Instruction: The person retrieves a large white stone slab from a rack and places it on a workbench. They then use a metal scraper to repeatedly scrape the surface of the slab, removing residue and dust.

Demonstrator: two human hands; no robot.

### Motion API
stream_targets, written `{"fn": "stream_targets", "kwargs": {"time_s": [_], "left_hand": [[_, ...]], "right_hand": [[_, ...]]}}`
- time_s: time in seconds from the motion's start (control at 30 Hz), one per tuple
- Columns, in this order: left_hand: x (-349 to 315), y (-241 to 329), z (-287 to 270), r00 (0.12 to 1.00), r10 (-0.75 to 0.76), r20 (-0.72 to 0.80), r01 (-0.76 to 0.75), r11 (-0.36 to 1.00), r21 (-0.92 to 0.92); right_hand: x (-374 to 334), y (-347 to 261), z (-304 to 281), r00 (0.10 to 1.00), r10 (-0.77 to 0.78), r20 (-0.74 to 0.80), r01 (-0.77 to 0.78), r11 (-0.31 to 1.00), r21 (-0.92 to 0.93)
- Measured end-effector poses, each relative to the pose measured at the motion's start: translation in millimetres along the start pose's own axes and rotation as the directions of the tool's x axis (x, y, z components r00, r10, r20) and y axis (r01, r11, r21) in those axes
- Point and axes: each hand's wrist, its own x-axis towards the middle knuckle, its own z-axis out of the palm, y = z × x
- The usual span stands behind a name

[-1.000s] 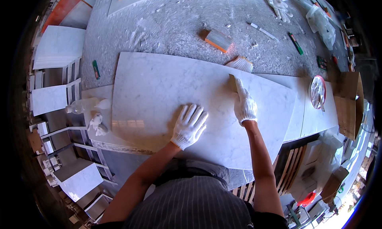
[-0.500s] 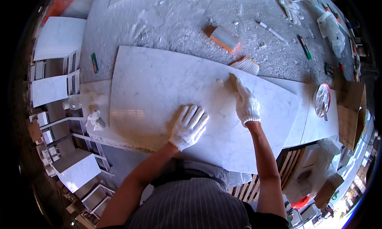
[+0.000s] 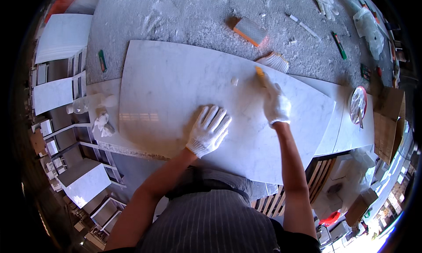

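Observation:
A large white marble slab (image 3: pixel 171 86) with faint grey veins lies in front of me. My left hand (image 3: pixel 209 129), in a white knit glove, rests flat on it near the front edge with the fingers spread. To the right, my gloved right hand (image 3: pixel 276 102) is closed round a thin flat scraper (image 3: pixel 260 72), whose blade shines yellow near the slab's far edge. The handle is hidden in the glove. A small whitish dab of paste (image 3: pixel 234 81) sits on the slab left of the scraper.
Beyond the slab, the dusty table holds an orange-edged block (image 3: pixel 250 31), a crumpled glove (image 3: pixel 274 61), a white marker-like stick (image 3: pixel 304 27) and a green cutter-like tool (image 3: pixel 339 46). A red-rimmed tin of white paste (image 3: pixel 357 104) stands right, near a cardboard box (image 3: pixel 389 121). A clear bottle (image 3: pixel 81 106) lies left.
The scraper has turned in my right hand's grip, so its blade now catches yellow light. The whitish dab shows more plainly. My left hand stays on the slab; the whole view has shifted slightly.

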Motion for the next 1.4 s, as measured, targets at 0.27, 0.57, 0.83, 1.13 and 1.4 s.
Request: {"fn": "stream_targets", "kwargs": {"time_s": [0.27,0.57,0.83,1.13,1.4], "left_hand": [[3,1,-2,1.000,0.008,-0.009,-0.008,1.000,0.022],[4,3,-4,0.999,0.023,-0.025,-0.022,0.999,0.023],[1,3,-3,0.996,0.018,-0.084,-0.020,1.000,-0.023],[4,3,-16,0.988,0.051,-0.145,-0.065,0.994,-0.092],[-10,-24,-19,0.953,0.253,-0.166,-0.277,0.951,-0.139]], "right_hand": [[-8,-29,33,0.958,-0.282,0.045,0.281,0.959,0.039],[-19,-10,25,0.977,-0.200,0.078,0.197,0.980,0.040],[-89,-4,31,0.998,0.000,0.068,-0.040,0.811,0.584],[-110,-14,37,0.918,0.362,0.161,-0.352,0.559,0.750],[-106,-9,44,0.918,0.377,0.121,-0.326,0.544,0.773]]}}
